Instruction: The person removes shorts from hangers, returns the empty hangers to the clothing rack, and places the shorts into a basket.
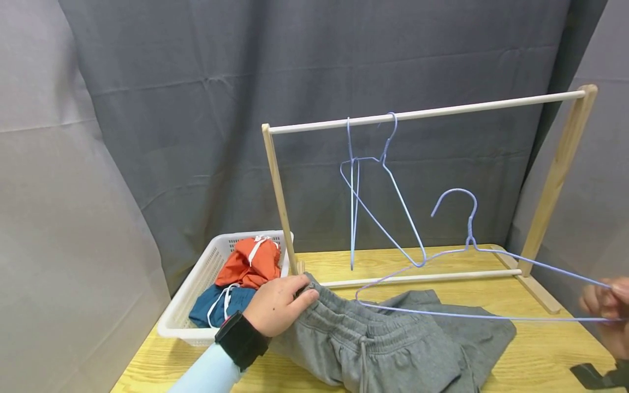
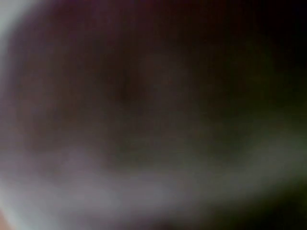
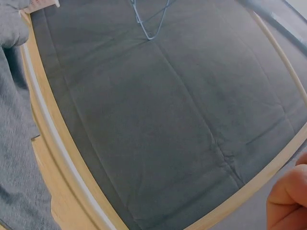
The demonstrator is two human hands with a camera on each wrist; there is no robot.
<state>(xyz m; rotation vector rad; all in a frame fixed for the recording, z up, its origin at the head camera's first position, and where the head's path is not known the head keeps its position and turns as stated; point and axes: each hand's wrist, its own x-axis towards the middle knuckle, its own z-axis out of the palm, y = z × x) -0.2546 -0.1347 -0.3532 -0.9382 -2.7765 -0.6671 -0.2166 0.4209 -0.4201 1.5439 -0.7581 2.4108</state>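
Note:
A pair of grey drawstring pants [image 1: 339,333] lies on the table, its gathered waistband facing up. My left hand [image 1: 280,305] grips the left end of that waistband between thumb and fingers. At the right edge, my right hand [image 1: 609,305] pinches one end of a light purple wire hanger [image 1: 530,261], held with its hook up. The hanger's other end reaches over the waistband; whether they touch I cannot tell. In the right wrist view, part of the right hand [image 3: 290,196] shows at the lower right. The left wrist view is dark and blurred.
A wooden rack [image 1: 442,110] stands behind the pants, with two more wire hangers [image 1: 405,204] on its rod. At the left, a white basket [image 1: 184,297] holds orange clothing [image 1: 245,267] and blue clothing [image 1: 228,305] with white drawstrings. Grey cloth [image 1: 319,65] hangs behind.

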